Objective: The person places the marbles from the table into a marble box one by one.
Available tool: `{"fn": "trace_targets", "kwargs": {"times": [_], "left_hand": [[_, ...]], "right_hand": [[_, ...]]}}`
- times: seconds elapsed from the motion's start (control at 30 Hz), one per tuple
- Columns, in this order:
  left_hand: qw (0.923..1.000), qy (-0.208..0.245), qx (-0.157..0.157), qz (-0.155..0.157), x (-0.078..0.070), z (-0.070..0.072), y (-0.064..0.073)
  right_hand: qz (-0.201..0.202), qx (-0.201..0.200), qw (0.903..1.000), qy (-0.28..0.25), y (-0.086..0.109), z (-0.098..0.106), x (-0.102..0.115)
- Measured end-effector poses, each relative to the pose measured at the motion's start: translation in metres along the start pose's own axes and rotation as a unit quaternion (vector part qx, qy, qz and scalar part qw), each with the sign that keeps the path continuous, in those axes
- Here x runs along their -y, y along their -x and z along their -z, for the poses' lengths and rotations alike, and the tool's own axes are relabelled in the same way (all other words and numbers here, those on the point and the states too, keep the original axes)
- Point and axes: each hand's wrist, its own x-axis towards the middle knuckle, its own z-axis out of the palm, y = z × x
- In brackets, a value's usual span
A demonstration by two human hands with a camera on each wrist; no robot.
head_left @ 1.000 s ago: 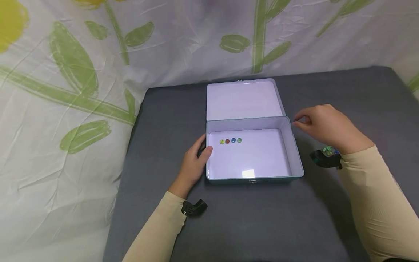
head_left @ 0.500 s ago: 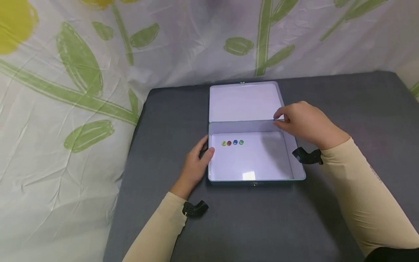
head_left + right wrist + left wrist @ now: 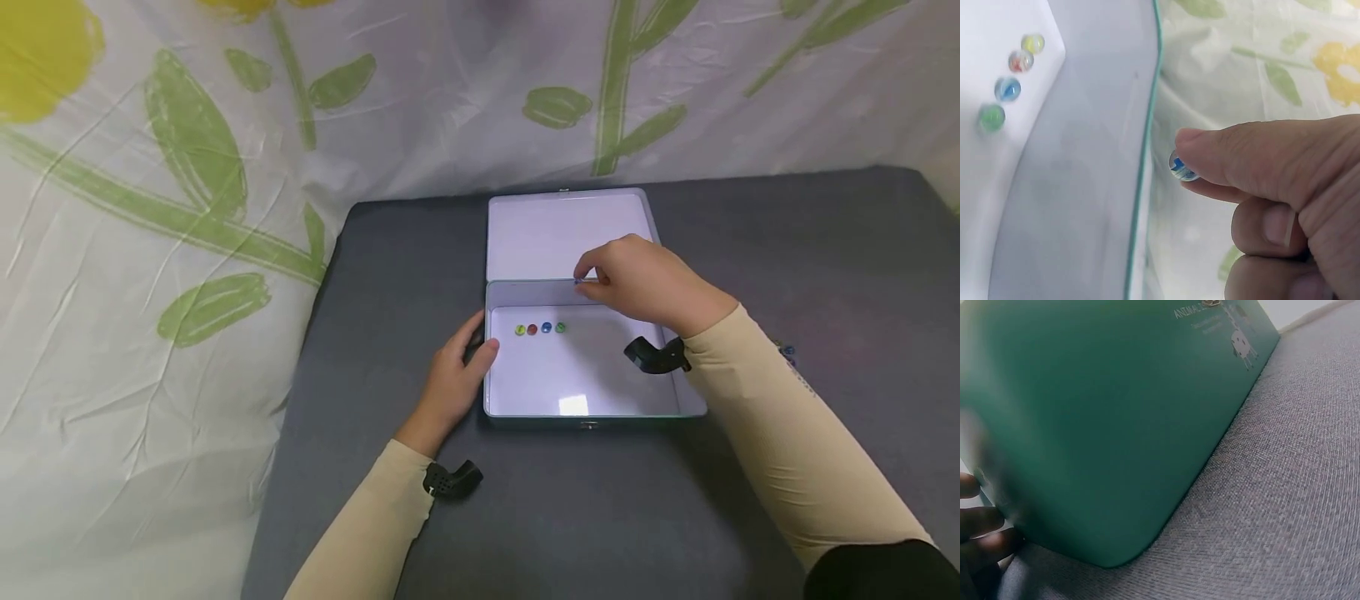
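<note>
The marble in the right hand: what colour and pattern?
The marble is clear with a blue swirl, best seen in the right wrist view.

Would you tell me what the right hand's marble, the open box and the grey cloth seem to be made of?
Marble: probably glass, clear and glossy, with a blue swirl showing inside.
Open box: likely painted tin, judging by its thin walls and smooth sheen, though plastic remains possible.
Grey cloth: woven fabric, matte, its weave showing close up.

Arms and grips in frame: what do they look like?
Left grip and right grip: bare, no gloves. Left sleeve and right sleeve: beige, long, close-fitting; small dark marking on the right, illegible. Each wrist: curved black unit. Black patch by the right elbow, unclear.
</note>
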Motion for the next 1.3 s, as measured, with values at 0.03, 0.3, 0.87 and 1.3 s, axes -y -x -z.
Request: {"fn": "trace_targets", "kwargs": {"times": [0.03,0.3,0.87,1.3], "left_hand": [[1.0,-0.001,-0.001,0.0,0.0,0.0,0.0],[1.0,-0.001,0.002,0.007,-0.005,0.002,0.0],[0.9999,-0.005,0.007,0.005,-0.012,-0.004,0.0],[0.9998,-0.015,0.007,-0.008,-0.015,-0.003,0.001]], "right_hand": [[0.006,0.001,1.0,-0.001,-0.002,-0.002,0.003],[0.038,0.026,0.9989,0.009,-0.02,-0.017,0.024],[0.113,0.082,0.9901,0.017,-0.028,-0.055,0.03],[0.141,0.116,0.9833,0.001,-0.032,-0.072,0.028]]}}
